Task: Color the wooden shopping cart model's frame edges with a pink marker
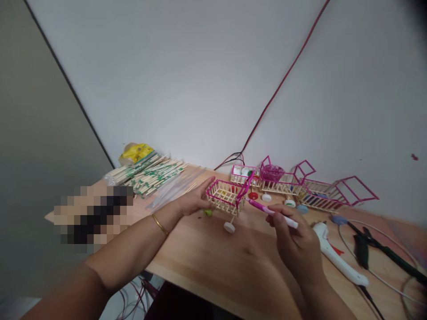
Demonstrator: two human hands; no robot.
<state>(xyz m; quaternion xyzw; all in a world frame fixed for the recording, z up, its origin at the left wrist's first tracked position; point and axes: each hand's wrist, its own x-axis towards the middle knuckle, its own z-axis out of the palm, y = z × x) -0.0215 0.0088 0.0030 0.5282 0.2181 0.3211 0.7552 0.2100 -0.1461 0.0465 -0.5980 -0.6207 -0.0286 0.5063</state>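
Observation:
My left hand (196, 198) grips the left end of a small cart (224, 201) built from thin wooden sticks. Its top rim and slanted handle are pink, and a white bottle-cap wheel (229, 227) shows below. Between the fingers of my right hand (295, 238) is a pink and white marker pen (271, 212), its tip pointing left at the cart's right corner. Whether tip and stick touch is too small to tell. A yellow-green cap (208, 213) shows under the cart, near my left fingers.
Behind stand several similar carts (283, 184), one holding a pink cup (272, 173). Bundled wooden sticks (156, 175), clear glue sticks (175, 189) and a yellow packet (136, 153) lie left. A white glue gun (340, 258) and pliers-like dark tool (383, 249) lie right, among cables.

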